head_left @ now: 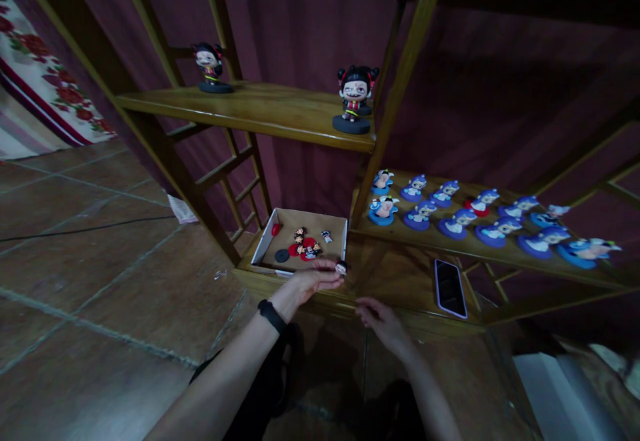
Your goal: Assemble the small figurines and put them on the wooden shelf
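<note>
My left hand (313, 281) reaches over the front edge of a shallow cardboard box (320, 215). Its fingers are closed on a small figurine (341, 268) with a black-haired head and pale face; the hand hides the rest of it. To the right, my right hand (383, 323) is apart from the left, its fingers drawn together; anything small between them cannot be made out. Inside the box lie several small dark-haired figurine pieces (300, 235), red discs (296, 249), a dark round base (282, 255), a red piece (276, 229) and a white-and-blue piece (327, 235).
Black-haired figurines on dark bases stand on the upper wooden shelf (260, 109), one at the front right (354, 97). Several blue-and-white figurines (457, 223) fill the right shelf in rows. Below lies a phone (451, 287). A wooden post (400, 94) divides the unit.
</note>
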`<state>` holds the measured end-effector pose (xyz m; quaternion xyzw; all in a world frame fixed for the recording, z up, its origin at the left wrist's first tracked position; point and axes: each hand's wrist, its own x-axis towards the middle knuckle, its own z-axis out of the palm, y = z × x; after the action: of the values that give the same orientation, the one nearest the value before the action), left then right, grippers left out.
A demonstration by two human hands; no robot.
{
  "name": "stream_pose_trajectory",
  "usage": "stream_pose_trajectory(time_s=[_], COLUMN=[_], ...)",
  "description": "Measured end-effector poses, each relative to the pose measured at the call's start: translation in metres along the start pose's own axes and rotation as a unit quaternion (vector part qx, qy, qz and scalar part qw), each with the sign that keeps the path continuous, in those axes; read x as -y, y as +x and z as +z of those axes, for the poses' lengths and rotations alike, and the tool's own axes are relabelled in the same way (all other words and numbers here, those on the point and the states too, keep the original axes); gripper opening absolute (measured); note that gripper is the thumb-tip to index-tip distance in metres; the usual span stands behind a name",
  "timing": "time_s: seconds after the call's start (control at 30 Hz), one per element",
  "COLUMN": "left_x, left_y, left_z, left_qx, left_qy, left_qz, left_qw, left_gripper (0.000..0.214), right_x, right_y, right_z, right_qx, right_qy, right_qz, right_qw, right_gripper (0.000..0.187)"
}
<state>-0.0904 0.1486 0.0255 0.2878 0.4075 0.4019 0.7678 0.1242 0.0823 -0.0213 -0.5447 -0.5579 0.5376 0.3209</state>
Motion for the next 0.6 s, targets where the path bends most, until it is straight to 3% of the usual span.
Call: stream_pose_trajectory(time_s=[0.13,0.27,0.33,0.4,0.43,0.5,0.53,0.6], left_x=[0.027,0.052,0.053,0.041,0.029,0.002,-0.011,-0.029], left_y=[-0.007,-0.003,0.001,0.005,0.007,0.009,0.01,0.011], left_z=[0.013,0.023,0.024,0.016,0.008,-0.016,-0.031,-0.061], left_qx=[0.068,0.086,0.106,0.114,0.1,-0.051,-0.147,-0.219], left_qy=[0.111,0.149,0.165,0.204,0.24,0.331,0.386,0.407], left_qz=[-0.036,-0.033,-0.04,-0.038,-0.028,0.056,0.108,0.133], left_qw=[0.991,0.985,0.98,0.972,0.965,0.941,0.904,0.877], left_gripper=[0.042,0.046,0.049,0.046,0.04,0.018,0.009,0.006], right_x=[0.021,0.025,0.024,0.023,0.024,0.025,0.025,0.025], right_y=[-0.007,-0.008,-0.008,-0.007,-0.008,-0.009,-0.009,-0.01], right_z=[0.002,0.006,0.006,0.005,0.004,0.002,0.0,-0.002], right_qx=[0.011,0.007,0.006,-0.001,-0.008,-0.027,-0.035,-0.043], right_qy=[0.176,0.217,0.211,0.203,0.2,0.192,0.188,0.179], right_qz=[0.022,0.046,0.055,0.066,0.071,0.082,0.089,0.098], right_qw=[0.984,0.975,0.976,0.977,0.977,0.978,0.978,0.978], right_gripper=[0.049,0.048,0.045,0.043,0.043,0.041,0.041,0.04])
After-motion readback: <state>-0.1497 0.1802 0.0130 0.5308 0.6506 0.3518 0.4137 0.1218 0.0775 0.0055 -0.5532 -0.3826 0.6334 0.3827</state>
